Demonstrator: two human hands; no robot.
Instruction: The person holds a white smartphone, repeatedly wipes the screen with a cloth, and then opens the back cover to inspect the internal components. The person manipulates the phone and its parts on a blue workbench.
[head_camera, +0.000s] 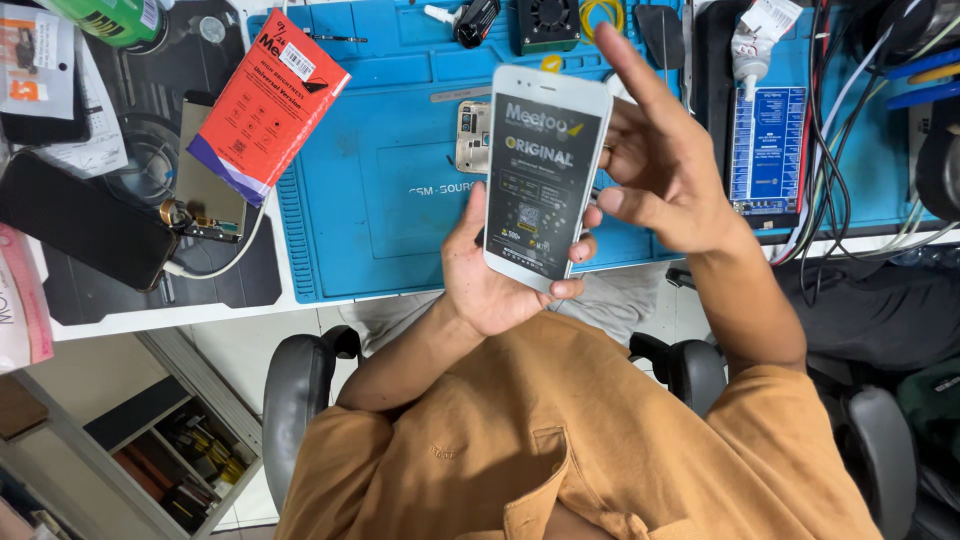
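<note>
Orange cloth shirt (560, 450), flat white phone (545, 180), left hand (490, 280)

This is a phone repair workbench in a small electronics workshop. Beyond the left hand (495, 280) and right hand (655, 165) lies a blue silicone repair mat (390, 210) with moulded trays along its far edge, holding a small black fan (547, 22) and a coil of yellow wire (600, 12). A bare phone frame (472, 137) rests on the mat just behind the left hand. Left of the hands sit a loose display panel with its flex cable (205, 185), a red parts packet (268, 105) and a dark phone (80, 220). Right of the right hand are a tube of adhesive (748, 45) and a tangle of cables (840, 130). Below the left hand, an open drawer of small parts (190, 455) shows.
</note>
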